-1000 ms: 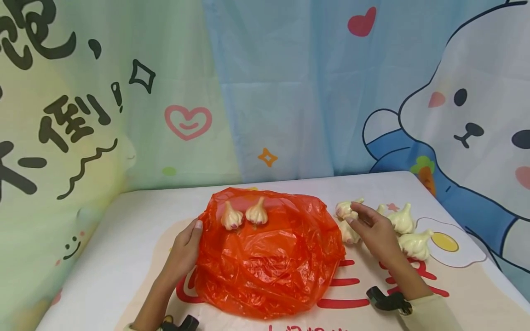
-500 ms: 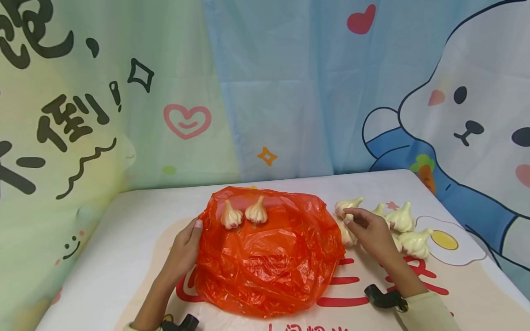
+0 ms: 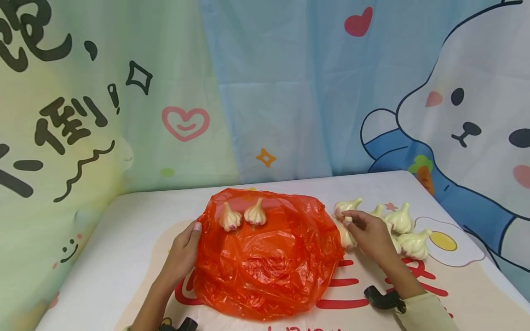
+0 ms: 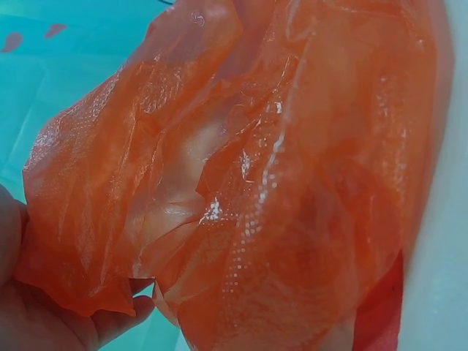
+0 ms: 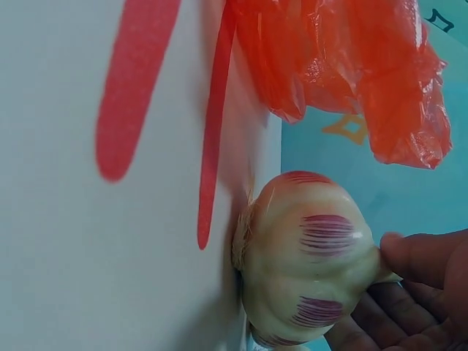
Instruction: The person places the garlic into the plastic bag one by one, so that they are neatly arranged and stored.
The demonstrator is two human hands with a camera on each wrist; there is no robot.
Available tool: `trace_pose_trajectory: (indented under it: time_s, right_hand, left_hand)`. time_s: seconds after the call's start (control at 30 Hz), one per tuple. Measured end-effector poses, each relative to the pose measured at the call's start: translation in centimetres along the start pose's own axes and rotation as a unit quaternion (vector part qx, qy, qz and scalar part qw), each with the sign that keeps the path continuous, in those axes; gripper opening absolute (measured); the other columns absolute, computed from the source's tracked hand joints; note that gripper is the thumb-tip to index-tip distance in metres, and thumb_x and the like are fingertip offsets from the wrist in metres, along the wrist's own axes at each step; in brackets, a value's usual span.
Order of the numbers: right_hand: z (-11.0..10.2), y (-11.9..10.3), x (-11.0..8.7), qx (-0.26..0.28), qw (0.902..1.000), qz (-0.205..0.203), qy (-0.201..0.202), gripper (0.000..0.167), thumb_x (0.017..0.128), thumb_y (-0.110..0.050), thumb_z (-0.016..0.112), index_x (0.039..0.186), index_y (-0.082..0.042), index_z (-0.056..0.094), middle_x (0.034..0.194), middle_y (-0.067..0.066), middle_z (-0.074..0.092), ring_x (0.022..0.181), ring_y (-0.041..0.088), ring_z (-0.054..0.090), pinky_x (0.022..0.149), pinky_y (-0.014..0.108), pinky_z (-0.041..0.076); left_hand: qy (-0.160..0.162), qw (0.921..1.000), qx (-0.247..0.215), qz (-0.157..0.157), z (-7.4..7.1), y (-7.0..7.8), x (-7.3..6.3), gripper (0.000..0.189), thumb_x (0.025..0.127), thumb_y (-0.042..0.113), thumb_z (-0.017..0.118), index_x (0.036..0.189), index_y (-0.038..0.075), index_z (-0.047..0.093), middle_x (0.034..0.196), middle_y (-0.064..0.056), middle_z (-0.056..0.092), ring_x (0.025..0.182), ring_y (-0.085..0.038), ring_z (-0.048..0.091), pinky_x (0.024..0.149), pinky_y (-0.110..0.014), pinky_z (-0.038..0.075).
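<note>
A crumpled red plastic bag (image 3: 265, 271) lies spread on the table, its mouth facing up. My left hand (image 3: 181, 252) grips its left edge, with the film between thumb and fingers (image 4: 51, 322) in the left wrist view. Two garlic bulbs, one on the left (image 3: 230, 218) and one on the right (image 3: 255, 213), rest on the far part of the bag. Right of the bag, my right hand (image 3: 372, 238) pinches the stem of a pale garlic bulb (image 5: 307, 256) with purple streaks. That bulb still stands against the tabletop.
Another garlic bulb (image 3: 347, 206) lies just behind the pinched one. Several more, including a bulb (image 3: 414, 243) at the far right, sit close together beyond my right hand. A printed cloth (image 3: 136, 257) covers the table, and a cartoon curtain (image 3: 281, 92) hangs behind it.
My right hand has moved slightly down and left, from the rear bulb to the stem of the nearer one. My left hand and the bag stay in place.
</note>
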State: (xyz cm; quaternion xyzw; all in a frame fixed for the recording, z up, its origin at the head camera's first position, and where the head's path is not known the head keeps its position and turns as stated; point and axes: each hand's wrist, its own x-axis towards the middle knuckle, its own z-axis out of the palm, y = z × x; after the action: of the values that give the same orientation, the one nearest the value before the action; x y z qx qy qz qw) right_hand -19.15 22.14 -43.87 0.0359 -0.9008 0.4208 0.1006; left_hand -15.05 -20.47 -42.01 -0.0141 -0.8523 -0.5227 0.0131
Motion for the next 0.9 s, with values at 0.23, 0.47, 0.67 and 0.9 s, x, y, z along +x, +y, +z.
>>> trace_pose_trajectory:
  time_s: [0.23,0.47,0.67,0.9]
  right_hand:
    - [-0.1,0.1,0.0,0.001,0.9999,-0.013,0.002,0.028,0.097,-0.012,0.061,0.123,-0.004,0.066,0.117,0.018,0.066,0.104,0.034,0.064,0.085,0.045,0.053]
    - [-0.4,0.1,0.0,0.011,0.9999,0.006,0.007,0.029,0.099,-0.016,0.058,0.125,-0.003,0.064,0.117,0.02,0.065,0.108,0.036,0.061,0.088,0.046,0.051]
    - [-1.4,-0.5,0.1,0.024,0.9995,0.017,0.008,0.035,0.1,-0.025,0.057,0.128,-0.005,0.062,0.124,0.021,0.062,0.111,0.037,0.059,0.085,0.034,0.052]
    - [-1.9,-0.6,0.9,0.042,0.9985,0.011,0.034,0.037,0.098,-0.036,0.058,0.125,-0.011,0.066,0.119,0.012,0.066,0.11,0.031,0.06,0.08,0.018,0.052]
  left_hand:
    - [0.0,1.0,-0.006,0.003,0.0,-0.2,-0.1,0.057,0.105,0.046,0.031,0.15,0.01,0.036,0.135,-0.013,0.054,0.109,-0.03,0.059,0.091,-0.045,0.051]
    - [-0.005,0.9999,-0.012,0.005,0.1,-0.1,0.0,0.057,0.105,0.046,0.032,0.15,0.011,0.036,0.136,-0.012,0.053,0.109,-0.03,0.059,0.09,-0.044,0.052]
    - [-0.008,1.0,-0.005,0.003,0.2,0.0,0.3,0.057,0.105,0.046,0.031,0.15,0.011,0.036,0.137,-0.011,0.053,0.111,-0.029,0.058,0.093,-0.045,0.05]
    - [-0.008,1.0,0.0,-0.002,0.2,-0.3,0.3,0.058,0.105,0.046,0.03,0.15,0.01,0.035,0.14,-0.013,0.05,0.115,-0.03,0.057,0.095,-0.048,0.048]
